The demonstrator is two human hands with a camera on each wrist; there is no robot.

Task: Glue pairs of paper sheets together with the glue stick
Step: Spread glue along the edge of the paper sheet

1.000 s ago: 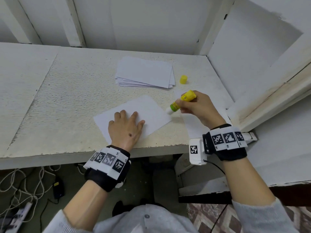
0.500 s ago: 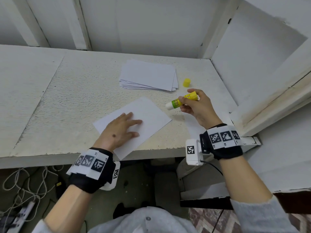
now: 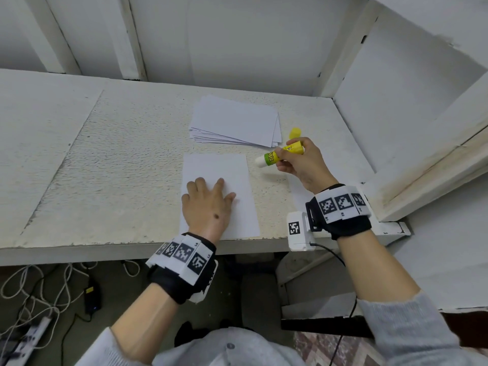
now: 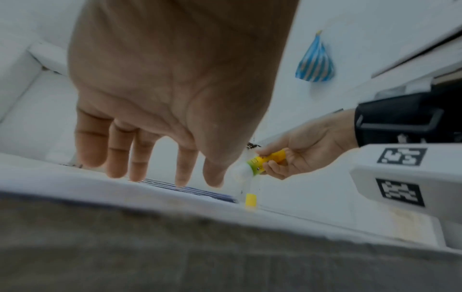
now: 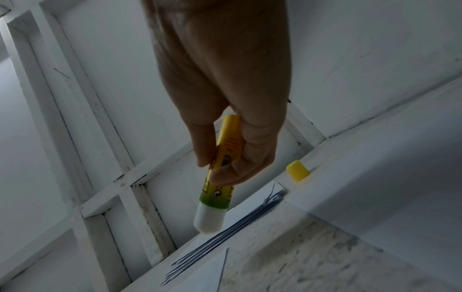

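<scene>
A single white sheet (image 3: 227, 173) lies near the front edge of the table (image 3: 105, 167), squared to me. My left hand (image 3: 207, 200) rests flat on its near half, fingers straight. To the right, my right hand (image 3: 297, 161) grips the yellow-green glue stick (image 3: 280, 154), lifted above the table with its white glue tip pointing left at the sheet's right edge. The wrist view shows the glue stick (image 5: 220, 177) pinched between thumb and fingers. Another sheet (image 3: 297, 191) lies partly under my right wrist.
A stack of white sheets (image 3: 235, 122) sits behind the single sheet. The yellow cap (image 3: 295, 133) stands upright just right of the stack. White walls close the table at the back and right. Cables lie on the floor under the table.
My left hand turned the single sheet from slanted to squared with the table's front edge. My right hand lifted the glue stick off the table and holds it raised.
</scene>
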